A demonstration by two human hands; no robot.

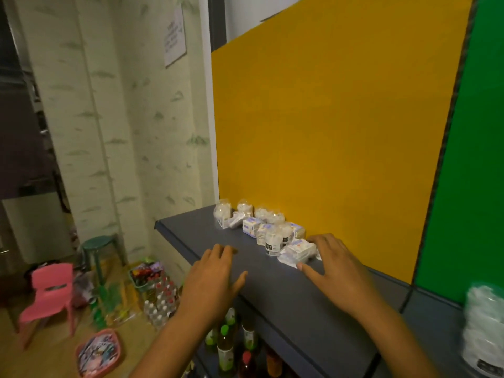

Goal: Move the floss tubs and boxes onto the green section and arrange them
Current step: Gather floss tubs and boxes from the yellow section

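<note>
Against the yellow felt-covered backing panel, a cluster of clear plastic floss tubs and small white-and-purple cardboard floss boxes is sitting along the back edge of the dark grey counter. None of that cluster is standing in front of the green felt panel, which is adjoining the yellow panel on its right side. One blurred clear tub with white contents is already standing below the green panel, well apart from the cluster.

I am reaching my right hand forward at the end of the cluster nearest the green panel. Its fingers are spread and nearly straight, and the fingertips are resting on or just beside a flat white packet lying at that end; I cannot tell whether they are pressing it, and nothing is being gripped. My thumb is lying on the counter just in front of the packet.

I am holding my left hand flat over the front edge of the counter, opposite the yellow panel and apart from the cluster, fingers relaxed and holding nothing.

Below the counter's front edge, bottles with coloured caps are standing on a lower shelf. Farther from the yellow panel, on the floor, a pink plastic chair and a green round stool are standing.
</note>
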